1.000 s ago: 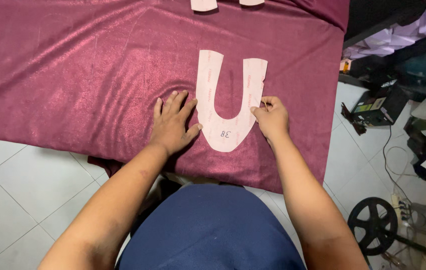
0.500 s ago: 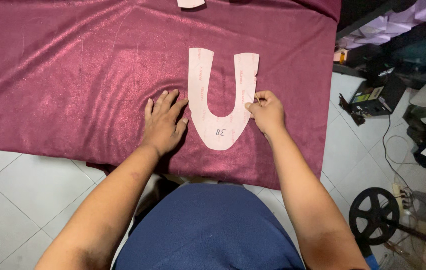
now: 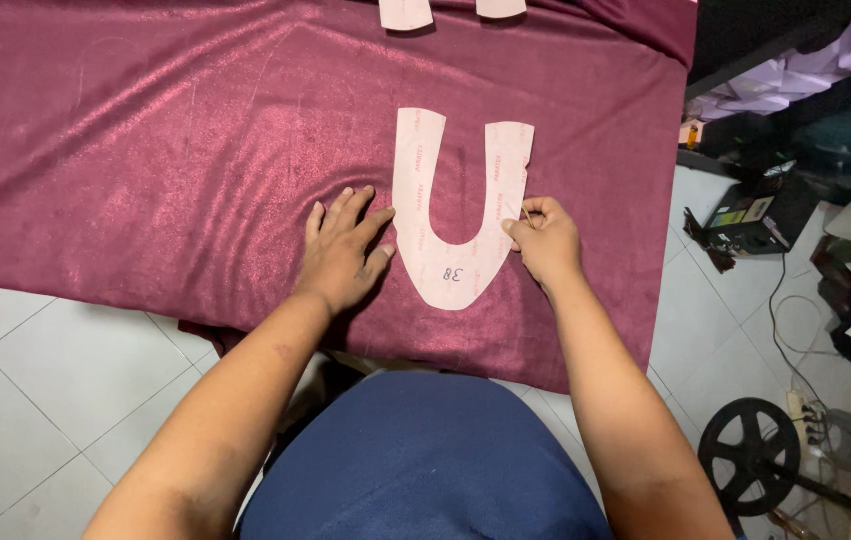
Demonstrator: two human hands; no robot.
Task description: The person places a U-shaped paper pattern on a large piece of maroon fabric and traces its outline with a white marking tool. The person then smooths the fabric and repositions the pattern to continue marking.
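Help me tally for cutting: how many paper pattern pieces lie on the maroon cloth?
3: a U-shaped piece between both hands, and two cropped pieces, one and another, at the top edge; more may lie beyond.

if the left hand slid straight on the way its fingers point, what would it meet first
Probably the U-shaped paper pattern. The left hand lies flat on the maroon fabric, its fingers aimed up and slightly right, and the pattern's left arm sits just beside the fingertips; the thumb may already touch its edge.

Both bare forearms rise from the lower frame toward centre. The left hand (image 3: 343,250) lies palm down, fingers spread flat. The right hand (image 3: 543,240), just right of centre, has its fingertips (image 3: 517,226) pinched together.
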